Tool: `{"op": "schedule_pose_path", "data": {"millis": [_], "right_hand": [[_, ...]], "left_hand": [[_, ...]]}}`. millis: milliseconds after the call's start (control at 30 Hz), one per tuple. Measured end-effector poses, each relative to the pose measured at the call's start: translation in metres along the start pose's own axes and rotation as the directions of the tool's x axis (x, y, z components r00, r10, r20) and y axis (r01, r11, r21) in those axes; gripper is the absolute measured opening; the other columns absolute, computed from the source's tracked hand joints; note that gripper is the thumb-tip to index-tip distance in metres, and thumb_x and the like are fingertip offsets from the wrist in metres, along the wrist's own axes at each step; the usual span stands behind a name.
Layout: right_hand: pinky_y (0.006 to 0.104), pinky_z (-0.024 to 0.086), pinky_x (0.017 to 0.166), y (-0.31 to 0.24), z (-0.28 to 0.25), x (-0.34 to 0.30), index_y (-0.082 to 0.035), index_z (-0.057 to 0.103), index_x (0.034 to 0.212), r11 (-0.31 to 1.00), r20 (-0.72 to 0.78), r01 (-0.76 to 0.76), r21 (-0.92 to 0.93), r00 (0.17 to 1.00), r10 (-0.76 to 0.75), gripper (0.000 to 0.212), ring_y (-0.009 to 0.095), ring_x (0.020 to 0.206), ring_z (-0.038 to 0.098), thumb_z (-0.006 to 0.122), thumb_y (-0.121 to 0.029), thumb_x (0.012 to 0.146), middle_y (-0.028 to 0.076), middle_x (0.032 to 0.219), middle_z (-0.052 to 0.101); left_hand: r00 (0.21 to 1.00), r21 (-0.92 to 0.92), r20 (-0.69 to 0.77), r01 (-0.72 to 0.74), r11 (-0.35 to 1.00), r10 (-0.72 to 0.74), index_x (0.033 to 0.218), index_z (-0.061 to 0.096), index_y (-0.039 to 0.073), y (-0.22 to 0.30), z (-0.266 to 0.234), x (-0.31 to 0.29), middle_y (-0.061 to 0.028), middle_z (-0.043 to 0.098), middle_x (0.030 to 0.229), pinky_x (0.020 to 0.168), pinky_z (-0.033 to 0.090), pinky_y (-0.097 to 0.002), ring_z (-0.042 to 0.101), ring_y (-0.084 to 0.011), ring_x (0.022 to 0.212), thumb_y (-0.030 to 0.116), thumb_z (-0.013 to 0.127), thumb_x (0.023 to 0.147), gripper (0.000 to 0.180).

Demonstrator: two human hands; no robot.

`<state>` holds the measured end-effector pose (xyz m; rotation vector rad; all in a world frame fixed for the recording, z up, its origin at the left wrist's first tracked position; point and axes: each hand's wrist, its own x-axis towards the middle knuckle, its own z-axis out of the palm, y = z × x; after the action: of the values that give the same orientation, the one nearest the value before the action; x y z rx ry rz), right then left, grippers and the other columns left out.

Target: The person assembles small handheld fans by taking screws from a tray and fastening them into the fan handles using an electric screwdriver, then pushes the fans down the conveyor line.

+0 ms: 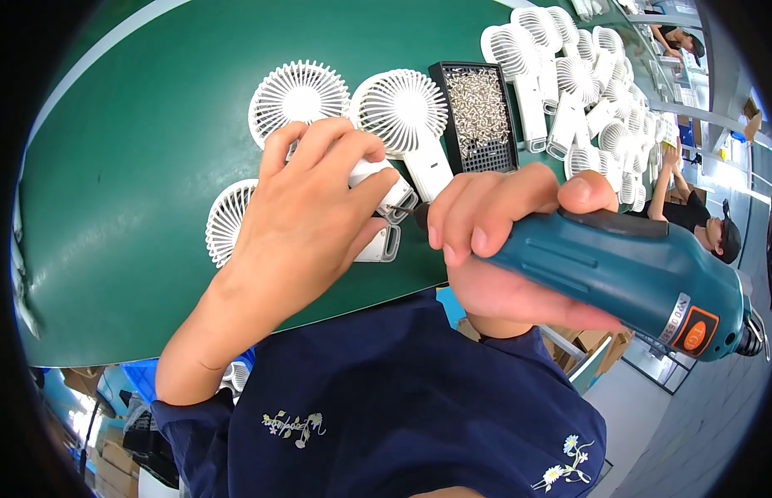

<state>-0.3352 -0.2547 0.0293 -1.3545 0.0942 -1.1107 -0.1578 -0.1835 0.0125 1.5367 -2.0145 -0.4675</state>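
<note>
My right hand (pixel 502 224) is wrapped round a teal electric screwdriver (pixel 610 266), its thumb along the dark lever on top. The bit points left and meets the handle end of a white handheld fan (pixel 394 195). Over that handle lies my left hand (pixel 311 191), fingers curled and gripping it; part of the fan is hidden beneath. The round slatted head of a fan (pixel 299 100) shows above my left hand. A second white fan (pixel 403 108) lies just right of it, handle toward me. Another fan (pixel 230 220) lies partly under my left wrist.
A black tray (pixel 490 156) of small silver screws stands beyond the screwdriver. To its right, many white fans (pixel 577 83) lie heaped on the green table (pixel 129 199). Two other people (pixel 701 216) are at the far right. Cardboard boxes (pixel 589 340) stand below the table edge.
</note>
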Motion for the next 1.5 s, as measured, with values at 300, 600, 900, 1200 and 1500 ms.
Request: {"op": "schedule_pose_path", "data": {"millis": [300,600,900,1200,1500], "right_hand": [[0.0378,0.046,0.048,-0.001,0.006,-0.003,-0.014,0.043,0.131,0.999,-0.058,-0.009,-0.035,0.998,0.007,0.088,0.023,0.052,0.055,0.044,-0.086,0.080,0.010,0.076,0.055],[0.0373,0.047,0.063,-0.004,0.005,-0.005,-0.010,0.043,0.131,0.999,0.049,-0.034,0.021,0.998,0.033,0.058,0.025,0.067,0.057,0.054,-0.047,0.088,0.015,0.087,0.057],[0.0367,0.048,0.071,-0.003,-0.003,-0.003,-0.005,0.043,0.129,0.995,0.150,-0.039,0.089,0.988,0.025,0.044,0.027,0.074,0.059,0.063,-0.024,0.095,0.019,0.092,0.059],[0.0313,0.037,0.032,-0.016,-0.064,0.019,-0.013,0.050,0.118,0.911,-0.562,0.308,-0.276,0.717,-0.413,0.087,0.016,0.035,0.040,0.024,-0.089,0.083,0.005,0.057,0.046],[0.0297,0.035,0.036,-0.006,-0.095,0.010,-0.015,0.047,0.114,0.922,-0.637,0.097,-0.374,0.696,-0.331,0.088,0.014,0.038,0.039,0.022,-0.092,0.080,0.003,0.061,0.045]], "left_hand": [[1.000,0.011,-0.020,-0.016,1.000,0.016,0.101,0.067,0.009,-0.002,0.002,-0.001,-0.0042,0.056,0.112,0.103,0.034,-0.0457,0.050,-0.0234,0.117,0.012,0.078,0.072,0.032],[0.998,0.032,-0.048,-0.031,0.999,0.032,0.103,0.067,0.009,-0.002,0.002,-0.001,-0.0033,0.058,0.112,0.098,0.037,-0.0426,0.052,-0.0254,0.113,0.012,0.077,0.070,0.035],[0.998,0.035,-0.057,-0.028,0.999,0.030,0.103,0.068,0.010,-0.004,0.004,0.000,-0.0031,0.058,0.112,0.097,0.037,-0.0422,0.053,-0.0251,0.113,0.007,0.076,0.069,0.035],[0.998,0.044,-0.064,0.023,0.999,-0.020,0.103,0.069,0.010,0.001,0.010,0.003,-0.0034,0.059,0.113,0.099,0.037,-0.0443,0.052,-0.0270,0.115,0.004,0.079,0.066,0.039],[0.998,0.043,-0.061,0.016,0.999,-0.013,0.103,0.069,0.007,0.004,0.012,0.009,-0.0052,0.057,0.115,0.100,0.035,-0.0470,0.051,-0.0270,0.116,0.004,0.078,0.070,0.035]]}}
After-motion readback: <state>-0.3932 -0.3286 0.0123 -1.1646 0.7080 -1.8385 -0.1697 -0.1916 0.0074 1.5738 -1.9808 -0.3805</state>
